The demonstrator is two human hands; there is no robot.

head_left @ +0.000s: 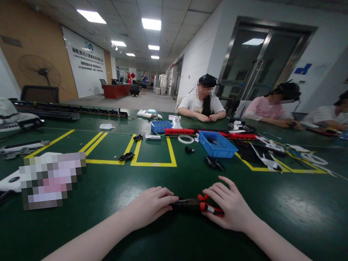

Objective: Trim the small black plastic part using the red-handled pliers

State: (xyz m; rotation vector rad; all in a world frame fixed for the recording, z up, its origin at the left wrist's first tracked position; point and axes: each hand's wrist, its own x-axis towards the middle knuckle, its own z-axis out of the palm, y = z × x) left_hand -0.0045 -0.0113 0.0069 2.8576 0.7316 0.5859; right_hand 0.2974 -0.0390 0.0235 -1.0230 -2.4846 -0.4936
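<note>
Red-handled pliers (190, 204) with dark jaws lie low over the green table (162, 249), between my two hands. My right hand (229, 203) has its fingers bent round the red handles, with the index finger lifted. At the jaw end, my left hand (151, 206) has its fingertips closed on a dark piece at the tip of the pliers. That piece is too small to name, and it is hard to separate from the jaws.
Blue bins (218, 144) and a red strip (178, 131) stand beyond my hands. Black parts (213, 163) lie nearer. At left are a blurred-out flat object (54, 179) and a white device (1, 116). Several people (202, 102) sit across the table at right.
</note>
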